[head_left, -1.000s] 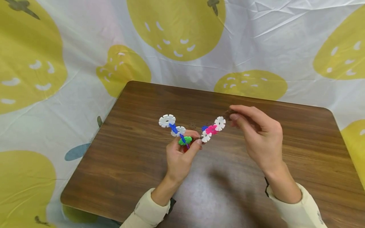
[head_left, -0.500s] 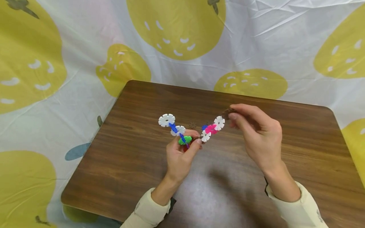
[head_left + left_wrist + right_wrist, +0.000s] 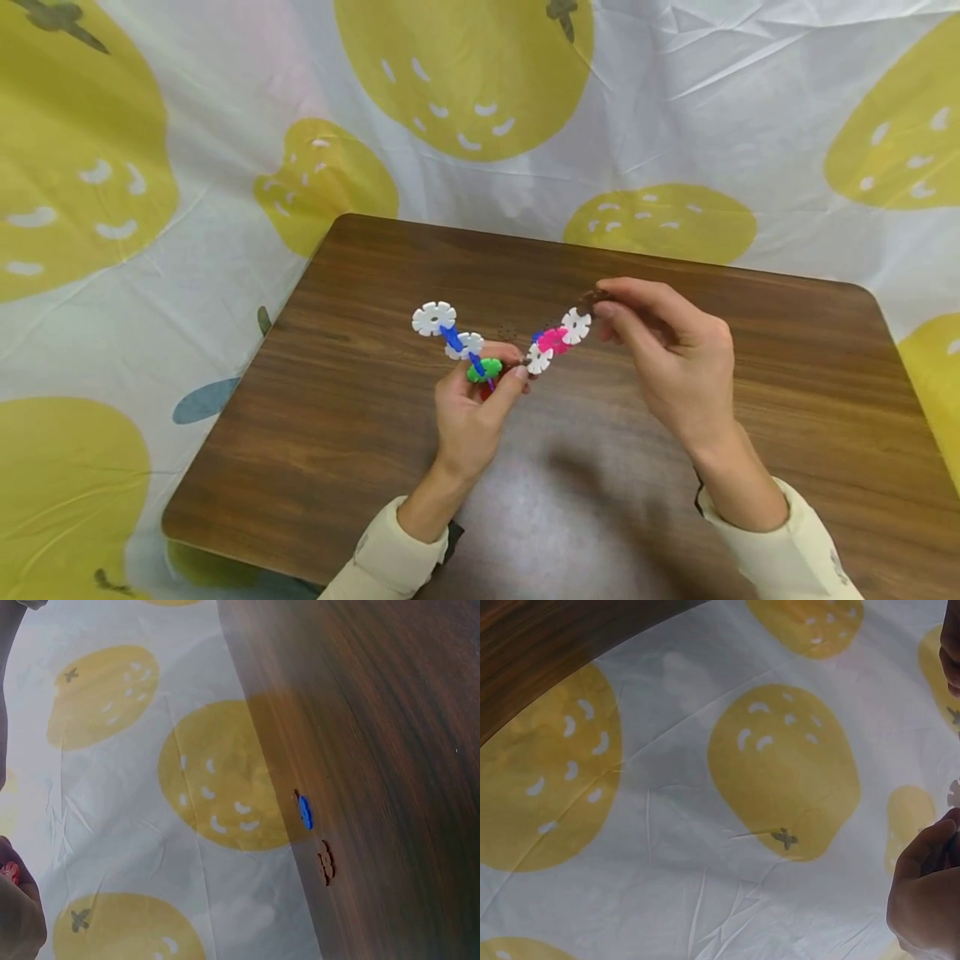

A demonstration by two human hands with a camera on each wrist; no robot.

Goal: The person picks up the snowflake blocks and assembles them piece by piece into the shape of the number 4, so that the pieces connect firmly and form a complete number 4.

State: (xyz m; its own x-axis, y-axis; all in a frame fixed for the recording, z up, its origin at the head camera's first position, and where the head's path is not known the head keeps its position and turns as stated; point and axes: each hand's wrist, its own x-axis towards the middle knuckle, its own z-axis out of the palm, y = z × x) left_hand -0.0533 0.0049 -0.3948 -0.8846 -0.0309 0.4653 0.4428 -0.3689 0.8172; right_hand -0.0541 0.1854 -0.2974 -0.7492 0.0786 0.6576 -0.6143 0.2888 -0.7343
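My left hand [image 3: 471, 421] grips a chain of slotted snowflake discs near its middle, above the table. From its fingers one arm rises leftward: a green disc [image 3: 486, 370], blue discs [image 3: 452, 337] and white discs, ending in a white disc [image 3: 434, 318]. Red shows under the thumb, partly hidden. Rightward run a white disc [image 3: 539, 359], a pink disc [image 3: 553, 340] and another white disc [image 3: 577, 326]. My right hand [image 3: 678, 367] pinches a brown disc [image 3: 593, 298] between thumb and forefinger, right at that last white disc's upper edge.
Lying on the wooden table [image 3: 315, 442] behind the chain are a blue disc [image 3: 304, 812] and a brown disc [image 3: 326, 862], with a bit of brown beside the blue one. A white curtain [image 3: 510, 192] with yellow fruit prints hangs along the table's far and left sides.
Both hands and the chain have shifted slightly left, the right hand a little more. The brown disc in the right hand has stayed at the white disc's edge.
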